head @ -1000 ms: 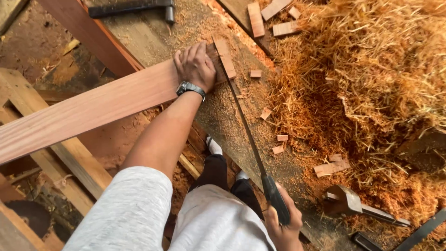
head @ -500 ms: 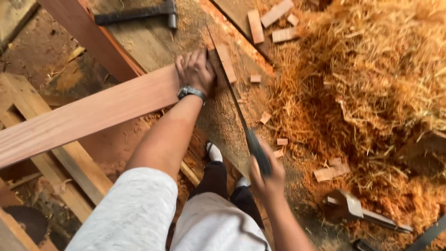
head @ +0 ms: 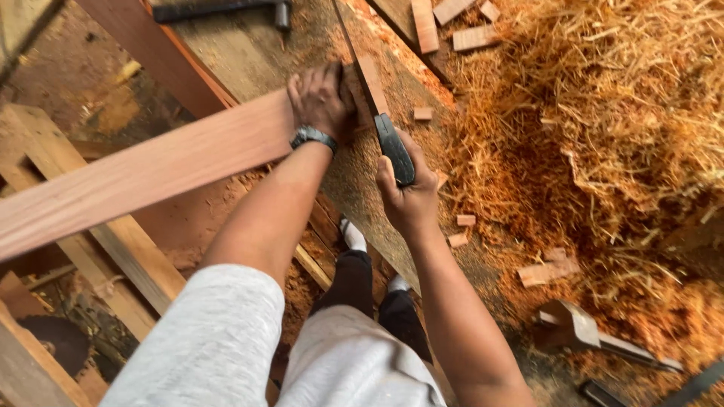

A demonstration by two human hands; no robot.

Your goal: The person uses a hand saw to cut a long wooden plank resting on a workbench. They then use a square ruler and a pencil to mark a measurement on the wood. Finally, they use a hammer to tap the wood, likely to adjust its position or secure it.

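- Currently: left hand (head: 320,98) pressed flat on the end of a long reddish plank (head: 151,169), pinning it to the worktop (head: 249,53). No closed grip here; fingers are spread and bear down on the wood. Wristwatch (head: 312,136) on that wrist.
- Right hand (head: 407,200) clenched around the dark handle of a handsaw (head: 388,139). The blade runs forward past the left hand's fingertips, at the plank's end.
- Plank position: lies slantwise from lower left up to the worktop, its far end under the left hand, just beside the saw blade.
- Progress, judged: sawing looks under way. How deep the cut goes cannot be read, since hand and blade hide the kerf. The plank end appears not yet parted.
- Evidence of finished cuts: small wood offcuts (head: 467,230) lie scattered on the floor to the right and near a heap of pale shavings (head: 603,113); sawdust coats the worktop.
- Other items: hammer (head: 226,9) at the top edge of the worktop, untouched; a hatchet-like tool (head: 596,335) on the floor, lower right, well apart from both hands.
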